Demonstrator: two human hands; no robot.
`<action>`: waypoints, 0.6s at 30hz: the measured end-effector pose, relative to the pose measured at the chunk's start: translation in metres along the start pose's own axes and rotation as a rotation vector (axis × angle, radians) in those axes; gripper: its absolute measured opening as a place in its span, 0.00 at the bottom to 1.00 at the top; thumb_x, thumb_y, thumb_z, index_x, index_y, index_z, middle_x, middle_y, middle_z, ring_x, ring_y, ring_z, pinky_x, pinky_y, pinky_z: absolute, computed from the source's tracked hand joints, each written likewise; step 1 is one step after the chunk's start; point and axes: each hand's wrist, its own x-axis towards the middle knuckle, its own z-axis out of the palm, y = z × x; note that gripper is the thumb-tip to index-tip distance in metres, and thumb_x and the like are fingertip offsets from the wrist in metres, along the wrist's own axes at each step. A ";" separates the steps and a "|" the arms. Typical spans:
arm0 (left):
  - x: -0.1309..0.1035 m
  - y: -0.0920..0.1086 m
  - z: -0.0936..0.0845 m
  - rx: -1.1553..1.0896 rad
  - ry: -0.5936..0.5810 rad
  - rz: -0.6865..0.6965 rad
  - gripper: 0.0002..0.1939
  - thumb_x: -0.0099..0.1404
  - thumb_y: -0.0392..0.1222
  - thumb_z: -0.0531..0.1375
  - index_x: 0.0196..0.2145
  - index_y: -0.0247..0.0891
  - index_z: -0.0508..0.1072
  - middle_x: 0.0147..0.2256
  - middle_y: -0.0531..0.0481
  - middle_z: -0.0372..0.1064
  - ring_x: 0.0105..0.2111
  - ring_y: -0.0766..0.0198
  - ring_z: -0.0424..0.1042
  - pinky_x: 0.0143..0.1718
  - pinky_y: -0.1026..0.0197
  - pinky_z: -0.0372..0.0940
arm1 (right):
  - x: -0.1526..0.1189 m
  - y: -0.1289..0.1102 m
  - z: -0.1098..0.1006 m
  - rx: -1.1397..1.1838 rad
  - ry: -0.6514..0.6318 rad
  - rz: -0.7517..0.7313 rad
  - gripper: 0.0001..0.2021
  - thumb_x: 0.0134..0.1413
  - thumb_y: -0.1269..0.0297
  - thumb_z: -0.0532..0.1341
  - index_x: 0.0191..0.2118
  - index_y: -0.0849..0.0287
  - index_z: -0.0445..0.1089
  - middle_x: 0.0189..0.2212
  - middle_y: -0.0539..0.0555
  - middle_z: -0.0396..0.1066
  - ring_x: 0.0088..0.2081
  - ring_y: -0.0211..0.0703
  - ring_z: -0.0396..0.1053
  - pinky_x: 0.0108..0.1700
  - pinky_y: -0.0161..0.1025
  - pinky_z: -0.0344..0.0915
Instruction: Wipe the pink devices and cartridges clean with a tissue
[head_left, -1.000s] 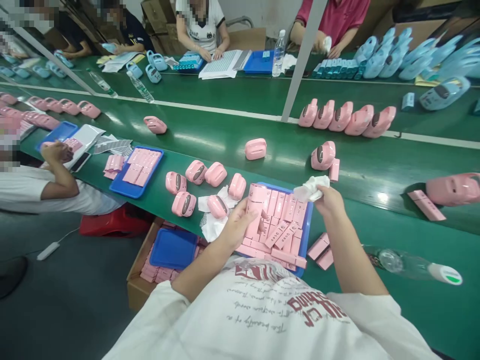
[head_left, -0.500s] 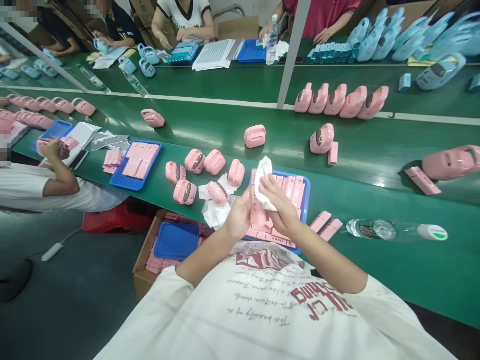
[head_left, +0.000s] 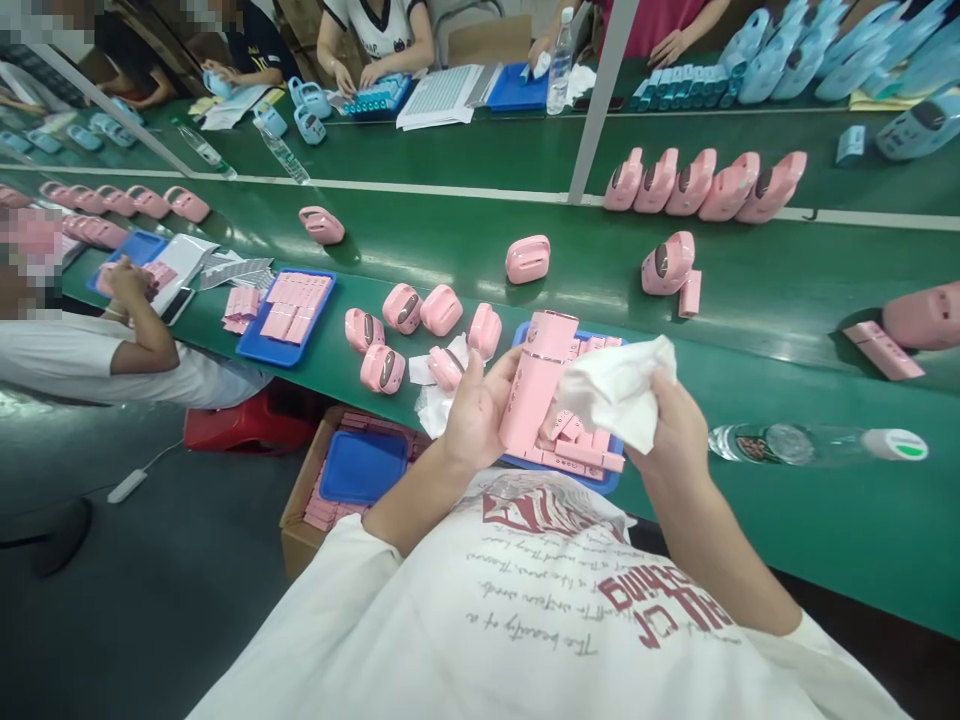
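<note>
Above a blue tray (head_left: 615, 484) of small pink boxes (head_left: 581, 452) at the near edge of the green worktable (head_left: 795, 510), the left hand (head_left: 480, 405) is curled around a pink handheld device (head_left: 538, 385), fingers behind it and thumb raised. The device tilts, its top leaning to the right. The right hand (head_left: 671, 420) pinches a crumpled white cloth (head_left: 624, 388) beside it; whether cloth and device touch is hard to tell.

Just left of the tray, rounded pink appliances with handles (head_left: 382, 369) sit in a loose cluster, some by white wipes (head_left: 435, 408). Farther left lies a second blue tray (head_left: 271, 350) holding more pink boxes, and past it a person in a white shirt (head_left: 142, 350) bends over the table. Below the edge, an open cardboard carton (head_left: 300, 540) holds pink boxes and a blue tray lid-like piece (head_left: 365, 467).

To the right of the hands, a clear bottle with a white cap (head_left: 817, 445) lies on its side. Beyond the hands, a row of five pink appliances (head_left: 694, 182) stands near the white divider strip (head_left: 450, 192); across it are light-blue appliances (head_left: 787, 50) and other people at work.
</note>
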 end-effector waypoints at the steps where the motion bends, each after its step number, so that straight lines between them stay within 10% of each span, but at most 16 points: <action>1: -0.001 -0.002 0.001 0.006 -0.009 -0.014 0.39 0.61 0.71 0.42 0.55 0.37 0.63 0.33 0.46 0.71 0.19 0.65 0.67 0.17 0.63 0.59 | 0.003 -0.005 0.001 0.025 0.007 -0.010 0.19 0.43 0.51 0.67 0.39 0.60 0.72 0.34 0.52 0.74 0.38 0.43 0.73 0.36 0.37 0.72; 5: 0.001 -0.009 0.003 -0.006 0.000 -0.062 0.42 0.59 0.73 0.41 0.55 0.37 0.63 0.34 0.45 0.71 0.23 0.63 0.70 0.19 0.63 0.61 | -0.009 -0.016 0.013 -0.096 -0.101 -0.358 0.17 0.51 0.53 0.63 0.43 0.58 0.72 0.38 0.53 0.75 0.42 0.44 0.73 0.45 0.41 0.71; 12: 0.011 -0.025 -0.009 -0.039 0.148 -0.051 0.42 0.55 0.75 0.49 0.51 0.37 0.68 0.30 0.47 0.72 0.34 0.56 0.74 0.38 0.56 0.68 | -0.028 -0.009 0.024 -0.632 -1.072 -1.160 0.16 0.64 0.63 0.49 0.50 0.57 0.69 0.44 0.56 0.75 0.55 0.44 0.67 0.61 0.48 0.57; 14: 0.012 -0.028 -0.012 0.017 0.131 -0.029 0.44 0.49 0.78 0.50 0.50 0.39 0.68 0.31 0.47 0.73 0.35 0.55 0.74 0.36 0.56 0.68 | -0.017 -0.003 0.014 -0.623 -1.003 -1.133 0.16 0.63 0.60 0.51 0.49 0.57 0.70 0.42 0.56 0.75 0.50 0.44 0.70 0.56 0.46 0.63; 18: 0.014 -0.028 -0.014 0.117 0.077 0.030 0.43 0.48 0.75 0.57 0.51 0.40 0.63 0.29 0.50 0.71 0.26 0.61 0.72 0.28 0.60 0.65 | 0.010 0.004 -0.003 -0.449 -0.154 -0.669 0.17 0.57 0.52 0.56 0.42 0.58 0.73 0.38 0.55 0.75 0.44 0.47 0.72 0.49 0.46 0.68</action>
